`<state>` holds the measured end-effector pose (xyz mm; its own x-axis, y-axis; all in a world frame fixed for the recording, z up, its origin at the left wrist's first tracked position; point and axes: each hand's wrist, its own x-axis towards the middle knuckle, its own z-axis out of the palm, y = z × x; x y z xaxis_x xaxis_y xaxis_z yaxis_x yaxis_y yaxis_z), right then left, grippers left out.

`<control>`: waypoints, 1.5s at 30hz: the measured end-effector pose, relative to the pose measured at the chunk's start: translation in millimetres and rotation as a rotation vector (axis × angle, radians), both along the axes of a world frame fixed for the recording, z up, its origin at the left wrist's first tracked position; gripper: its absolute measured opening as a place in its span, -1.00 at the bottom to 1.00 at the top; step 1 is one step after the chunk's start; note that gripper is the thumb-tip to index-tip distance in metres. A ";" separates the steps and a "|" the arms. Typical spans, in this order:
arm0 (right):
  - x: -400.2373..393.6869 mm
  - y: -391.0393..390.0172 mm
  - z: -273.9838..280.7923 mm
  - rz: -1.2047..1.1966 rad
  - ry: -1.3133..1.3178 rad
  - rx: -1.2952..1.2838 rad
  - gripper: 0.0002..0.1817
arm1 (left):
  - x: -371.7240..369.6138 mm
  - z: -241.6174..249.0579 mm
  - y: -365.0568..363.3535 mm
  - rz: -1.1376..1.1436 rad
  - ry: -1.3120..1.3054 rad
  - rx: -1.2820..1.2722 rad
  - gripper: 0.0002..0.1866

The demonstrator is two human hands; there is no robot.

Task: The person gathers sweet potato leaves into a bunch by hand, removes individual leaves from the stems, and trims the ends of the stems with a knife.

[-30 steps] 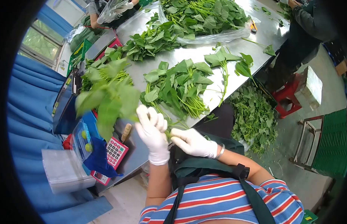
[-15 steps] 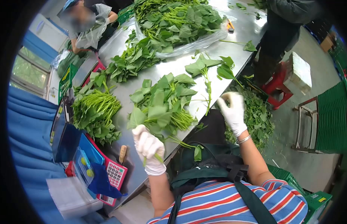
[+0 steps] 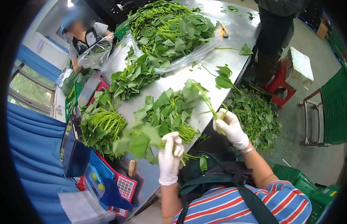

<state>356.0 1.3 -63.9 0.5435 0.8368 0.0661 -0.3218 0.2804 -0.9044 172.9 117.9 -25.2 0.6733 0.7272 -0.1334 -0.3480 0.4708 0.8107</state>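
My left hand (image 3: 170,158), in a white glove, is closed around a sprig of sweet potato greens (image 3: 140,140) whose blurred leaves point left. Pinched in my gloved right hand (image 3: 231,128) are sweet potato stems (image 3: 206,100), their leafy end up over the table. Between and beyond both hands lies a loose pile of sweet potato greens (image 3: 166,112) on the metal table (image 3: 214,99). A short leafy stem (image 3: 203,163) hangs near my lap, just right of my left hand. To the left rests a neat bunch of greens (image 3: 104,125).
A big heap of greens on plastic (image 3: 173,30) fills the far table, with an orange cutter (image 3: 224,31) beside it. Cut greens (image 3: 255,119) lie low at right, near a red stool (image 3: 281,82). A pink calculator (image 3: 125,188) is at left. Two people stand nearby.
My right hand has gone from loosely open to gripping stems, lifted off the table. My left hand has shifted right, its sprig swung into view. The camera view has shifted slightly.
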 end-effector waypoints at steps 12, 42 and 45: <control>-58.2 14.8 15.9 0.348 0.149 0.112 -0.84 | 20.3 14.3 -16.0 -0.066 0.220 0.295 -0.65; -53.0 41.1 53.9 -0.130 -0.573 0.024 -0.85 | 16.7 4.5 -23.4 0.312 0.294 0.238 -0.75; -54.7 39.0 57.5 -0.062 -0.541 0.014 -0.87 | 15.6 4.4 -21.2 0.305 0.306 0.207 -0.70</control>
<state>301.3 40.2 -6.4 0.4772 0.8012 0.3612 0.2065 0.2973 -0.9322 188.5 96.7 -20.9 0.3777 0.9176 -0.1236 -0.1762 0.2023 0.9634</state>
